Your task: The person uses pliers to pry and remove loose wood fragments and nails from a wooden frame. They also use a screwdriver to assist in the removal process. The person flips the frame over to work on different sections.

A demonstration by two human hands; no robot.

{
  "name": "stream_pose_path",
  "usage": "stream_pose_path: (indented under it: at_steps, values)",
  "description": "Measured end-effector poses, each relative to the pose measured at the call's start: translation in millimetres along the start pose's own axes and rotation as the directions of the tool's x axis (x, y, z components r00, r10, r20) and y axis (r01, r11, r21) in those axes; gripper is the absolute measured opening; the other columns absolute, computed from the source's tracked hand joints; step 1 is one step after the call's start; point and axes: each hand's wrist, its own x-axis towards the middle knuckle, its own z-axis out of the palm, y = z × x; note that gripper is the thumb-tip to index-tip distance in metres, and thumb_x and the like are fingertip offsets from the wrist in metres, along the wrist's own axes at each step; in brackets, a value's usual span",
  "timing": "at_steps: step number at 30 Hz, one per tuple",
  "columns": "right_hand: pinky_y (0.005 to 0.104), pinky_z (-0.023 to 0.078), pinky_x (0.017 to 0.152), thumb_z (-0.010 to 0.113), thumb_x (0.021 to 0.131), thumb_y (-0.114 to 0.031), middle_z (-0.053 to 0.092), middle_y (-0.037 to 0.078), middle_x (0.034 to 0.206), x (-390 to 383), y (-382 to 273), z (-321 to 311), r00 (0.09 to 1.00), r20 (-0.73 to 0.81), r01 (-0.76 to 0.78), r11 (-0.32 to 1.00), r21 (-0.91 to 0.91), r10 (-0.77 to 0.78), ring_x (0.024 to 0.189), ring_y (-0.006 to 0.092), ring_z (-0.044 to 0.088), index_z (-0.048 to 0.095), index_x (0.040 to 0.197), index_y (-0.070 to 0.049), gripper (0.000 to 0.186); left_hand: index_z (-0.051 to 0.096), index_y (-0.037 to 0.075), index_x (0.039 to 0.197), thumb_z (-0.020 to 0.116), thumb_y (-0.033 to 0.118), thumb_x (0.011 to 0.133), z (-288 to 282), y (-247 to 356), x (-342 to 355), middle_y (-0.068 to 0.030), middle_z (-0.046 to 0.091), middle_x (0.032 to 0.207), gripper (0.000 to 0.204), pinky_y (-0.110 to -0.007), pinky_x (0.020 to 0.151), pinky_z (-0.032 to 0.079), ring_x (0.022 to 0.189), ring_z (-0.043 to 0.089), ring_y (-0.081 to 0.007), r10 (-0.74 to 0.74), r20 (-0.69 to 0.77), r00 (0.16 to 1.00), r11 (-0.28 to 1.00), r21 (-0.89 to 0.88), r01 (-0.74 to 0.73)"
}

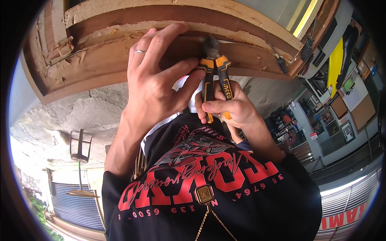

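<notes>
Pliers point(223, 72) at wooden frame point(108, 66), right hand point(235, 102) wrapped round handles. Nose against wood; bite cannot be told. Left hand point(155, 76) over frame, fingers loosely spread, thumb and forefinger beside pliers; contact unclear. Judgement: seat nose squarely, squeeze firmly, work slowly; brace frame with left, fingertips clear of nose. Ragged wood strip point(132, 30) likely splinters if forced.
</notes>
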Motion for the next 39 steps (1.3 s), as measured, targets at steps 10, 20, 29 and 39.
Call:
stream_pose_path:
  at_steps: [10, 20, 29, 39]
  values:
    - [0.0297, 0.046, 0.048, 0.067, 0.077, 0.002, 0.061, 0.014, 0.068, -5.9, 3.9, 30.7, 0.966, -0.231, 0.071, 0.975, -0.210, -0.120, 0.056, 0.0186, 0.060, 0.039, 0.054, -0.006, 0.038, 0.066, 0.006, 0.067, 0.077, 0.012, 0.060, -2.3, -3.5, -0.7, -0.0139, 0.058, 0.120, 0.015, -0.046, 0.094, 0.042, 0.106, 0.057, -0.0313, 0.017, -0.042, 0.999, 0.997, -0.072, -0.020]
    - [0.0276, 0.044, 0.044, 0.065, 0.077, 0.002, 0.060, 0.011, 0.059, -7.3, 7.9, 55.8, 0.892, -0.410, 0.041, 0.937, -0.346, -0.190, 0.048, 0.0156, 0.057, 0.055, 0.070, 0.002, 0.012, 0.060, 0.002, 0.059, 0.073, 0.010, 0.062, -2.5, -5.3, -1.0, -0.0156, 0.056, 0.123, 0.016, -0.047, 0.091, 0.044, 0.105, 0.057, -0.0378, 0.050, -0.065, 0.997, 0.994, -0.089, -0.056]
    - [0.0297, 0.045, 0.041, 0.065, 0.076, 0.006, 0.055, 0.010, 0.056, -3.3, 10.4, 74.8, 0.817, -0.509, 0.007, 0.886, -0.463, -0.272, 0.046, 0.0184, 0.058, 0.047, 0.065, -0.001, 0.022, 0.051, 0.001, 0.051, 0.071, 0.009, 0.063, -0.5, -3.6, -4.1, -0.0181, 0.054, 0.128, 0.025, -0.049, 0.098, 0.040, 0.111, 0.055, -0.0361, 0.056, -0.057, 0.997, 0.993, -0.098, -0.061]
    - [0.0320, 0.050, 0.043, 0.067, 0.074, 0.001, 0.061, 0.011, 0.062, -1.8, 11.4, 83.8, 0.695, -0.636, -0.111, 0.825, -0.555, -0.334, 0.051, 0.0184, 0.062, 0.056, 0.074, 0.003, 0.011, 0.054, 0.000, 0.053, 0.071, 0.011, 0.065, 2.8, -3.7, 1.8, -0.0180, 0.054, 0.127, 0.024, -0.048, 0.099, 0.039, 0.111, 0.055, -0.0357, 0.103, -0.078, 0.992, 0.990, -0.091, -0.110]
